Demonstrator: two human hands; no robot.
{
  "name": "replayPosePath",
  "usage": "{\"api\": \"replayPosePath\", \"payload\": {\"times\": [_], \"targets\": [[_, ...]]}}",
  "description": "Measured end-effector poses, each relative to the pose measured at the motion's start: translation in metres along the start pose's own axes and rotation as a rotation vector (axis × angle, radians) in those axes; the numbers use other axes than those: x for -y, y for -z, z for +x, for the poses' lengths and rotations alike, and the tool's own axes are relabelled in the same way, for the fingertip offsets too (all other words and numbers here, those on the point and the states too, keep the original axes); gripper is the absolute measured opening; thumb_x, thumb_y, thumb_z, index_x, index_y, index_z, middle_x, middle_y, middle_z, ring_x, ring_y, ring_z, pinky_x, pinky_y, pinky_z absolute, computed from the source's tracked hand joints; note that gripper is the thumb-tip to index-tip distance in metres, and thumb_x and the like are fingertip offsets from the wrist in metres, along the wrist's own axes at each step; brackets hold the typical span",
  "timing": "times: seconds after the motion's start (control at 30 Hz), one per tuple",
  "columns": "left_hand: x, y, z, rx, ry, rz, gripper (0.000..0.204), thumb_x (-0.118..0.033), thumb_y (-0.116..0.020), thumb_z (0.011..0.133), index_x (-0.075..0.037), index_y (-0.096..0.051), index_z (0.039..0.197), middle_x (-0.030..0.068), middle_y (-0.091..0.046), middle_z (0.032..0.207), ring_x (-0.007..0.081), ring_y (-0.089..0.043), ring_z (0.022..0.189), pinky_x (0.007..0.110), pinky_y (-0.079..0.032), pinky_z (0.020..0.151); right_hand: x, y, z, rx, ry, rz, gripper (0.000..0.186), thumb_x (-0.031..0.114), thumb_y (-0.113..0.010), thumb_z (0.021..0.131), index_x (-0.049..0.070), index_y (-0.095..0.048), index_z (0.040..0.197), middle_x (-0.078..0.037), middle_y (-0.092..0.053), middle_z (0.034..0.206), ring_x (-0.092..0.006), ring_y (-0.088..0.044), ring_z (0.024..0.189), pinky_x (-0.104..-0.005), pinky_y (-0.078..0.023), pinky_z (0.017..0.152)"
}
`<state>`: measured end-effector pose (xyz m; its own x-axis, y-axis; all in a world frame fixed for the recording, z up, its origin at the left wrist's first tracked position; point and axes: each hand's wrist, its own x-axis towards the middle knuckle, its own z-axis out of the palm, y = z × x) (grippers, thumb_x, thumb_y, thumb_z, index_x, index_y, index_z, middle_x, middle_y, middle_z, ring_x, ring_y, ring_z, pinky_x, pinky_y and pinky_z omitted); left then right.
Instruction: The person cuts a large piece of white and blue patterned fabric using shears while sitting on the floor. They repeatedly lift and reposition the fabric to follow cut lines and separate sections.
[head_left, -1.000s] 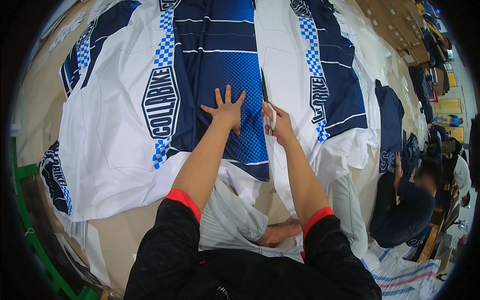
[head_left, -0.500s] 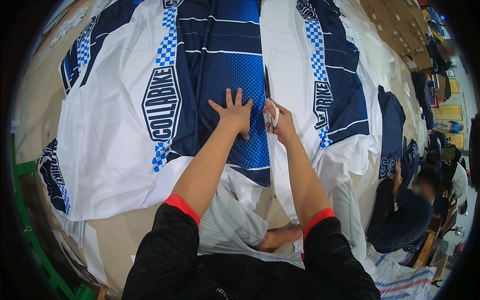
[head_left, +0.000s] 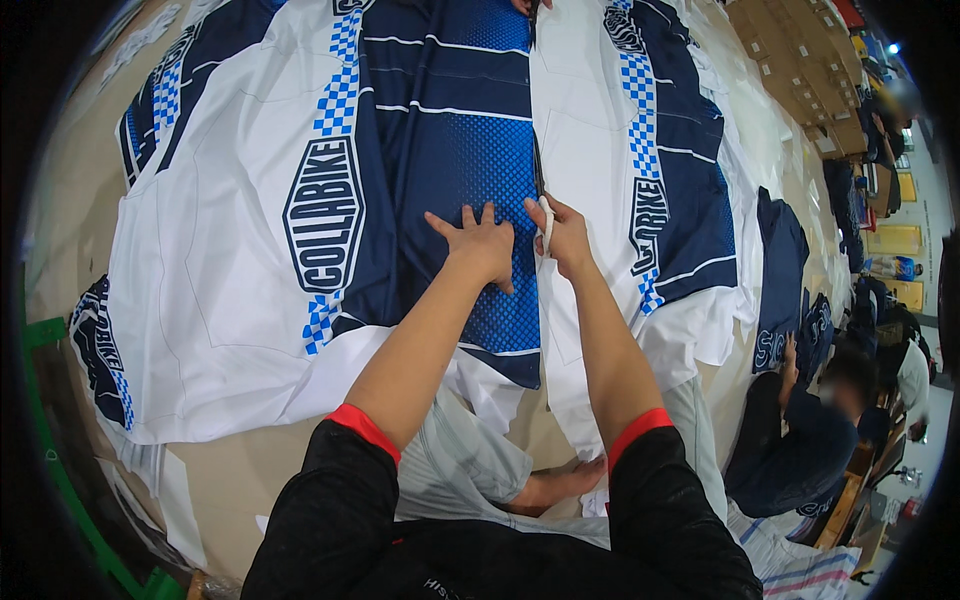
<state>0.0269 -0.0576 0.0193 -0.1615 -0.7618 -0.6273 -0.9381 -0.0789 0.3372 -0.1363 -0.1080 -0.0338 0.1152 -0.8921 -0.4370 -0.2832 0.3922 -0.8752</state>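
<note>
Left hand (head_left: 483, 248) lies splayed, empty, on printed fabric (head_left: 425, 155) | right hand (head_left: 568, 238) grips scissors (head_left: 545, 228) | parted from near edge to scissors; beyond, unclear

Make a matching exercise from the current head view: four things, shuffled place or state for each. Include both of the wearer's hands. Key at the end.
Column 1
1. left hand
2. right hand
3. cardboard boxes
4. green frame

Column 2
A. stacked at the upper right of the view
B. holding the scissors
C. along the lower left edge of the view
D. fingers spread on the dark blue fabric

Pairs: 1-D, 2-B, 3-A, 4-C
</note>
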Motion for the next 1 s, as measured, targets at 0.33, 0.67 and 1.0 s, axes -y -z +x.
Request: {"api": "replayPosePath", "payload": {"times": [0.33,0.67,1.0], "targets": [[-0.002,0.002,-0.002,0.034,-0.003,-0.014,0.092,-0.041,-0.094,0.067,-0.014,-0.054,0.146,0.0141,-0.021,0.171,0.0434,-0.016,0.156,0.091,-0.007,0.105,0.029,-0.001,0.020,-0.061,-0.156,0.073,0.081,0.064,-0.079,0.082,0.003,-0.066,0.134,-0.002,-0.062,0.089,-0.0112,-0.057,0.059,-0.0268,-0.049,0.051],[-0.001,0.002,-0.003,0.009,-0.005,-0.043,0.090,-0.040,-0.094,0.066,-0.013,-0.056,0.142,0.0153,-0.026,0.169,0.0433,-0.019,0.156,0.091,-0.008,0.104,0.023,-0.002,0.041,-0.037,-0.015,-0.036,0.070,0.061,-0.082,0.081,0.006,-0.069,0.123,0.001,-0.059,0.079,-0.0093,-0.055,0.055,-0.0255,-0.047,0.049],[-0.001,0.005,-0.001,0.011,0.009,-0.044,0.089,-0.040,-0.094,0.066,-0.013,-0.057,0.142,0.0154,-0.027,0.168,0.0426,-0.021,0.156,0.091,-0.007,0.104,0.045,0.000,0.069,-0.039,-0.122,0.099,0.064,0.060,-0.083,0.080,0.008,-0.071,0.114,0.003,-0.057,0.076,-0.0093,-0.055,0.055,-0.0256,-0.048,0.049]]}}
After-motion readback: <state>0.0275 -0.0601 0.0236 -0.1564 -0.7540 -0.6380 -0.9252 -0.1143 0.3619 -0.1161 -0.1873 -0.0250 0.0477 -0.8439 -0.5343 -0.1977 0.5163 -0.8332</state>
